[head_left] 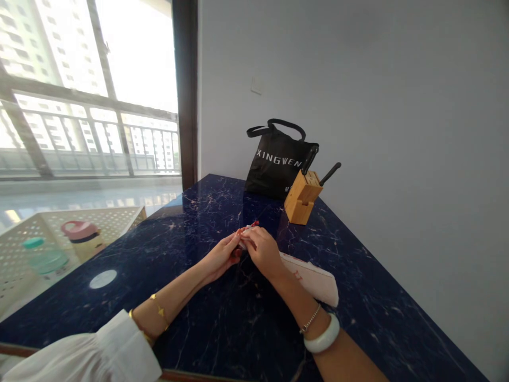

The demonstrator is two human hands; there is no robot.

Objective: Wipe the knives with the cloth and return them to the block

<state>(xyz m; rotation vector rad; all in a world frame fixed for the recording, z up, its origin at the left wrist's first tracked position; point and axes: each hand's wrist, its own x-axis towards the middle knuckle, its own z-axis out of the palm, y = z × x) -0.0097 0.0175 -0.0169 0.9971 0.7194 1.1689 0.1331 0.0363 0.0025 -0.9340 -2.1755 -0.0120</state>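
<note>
The left hand (220,255) and right hand (262,252) meet near the middle of the tabletop, both curled closed, their red-painted fingertips (240,232) drawn together around a small white item (247,234) with a red tip (256,224). Much of the item is hidden by the fingers, so its exact kind cannot be told. It sits between the two hands, close above the stone, though whether it touches the surface is unclear. Nothing shows it opened or fitted to anything else; the hands have it fully in their grasp.

Just beside the right wrist lies a flat, pale paper packet (314,278) with red marks, partly under the forearm. A white bangle (322,333) and a thin silver bracelet (309,319) circle that arm, while a gold bracelet (159,311) sits on the left arm below a gathered white sleeve (111,350).

The tabletop (358,276) is dark blue marble with pale veins. Toward its far end stand a bamboo knife block (303,196), holding two black-handled knives (330,173), and a black tote bag (278,162) printed "XINGWEN," leaning against the grey wall. Off the left edge, a bottle with a pink cap (81,239) and one with a green cap (45,257) stand by a white perforated panel (115,225), below a bright balcony window (91,132).
</note>
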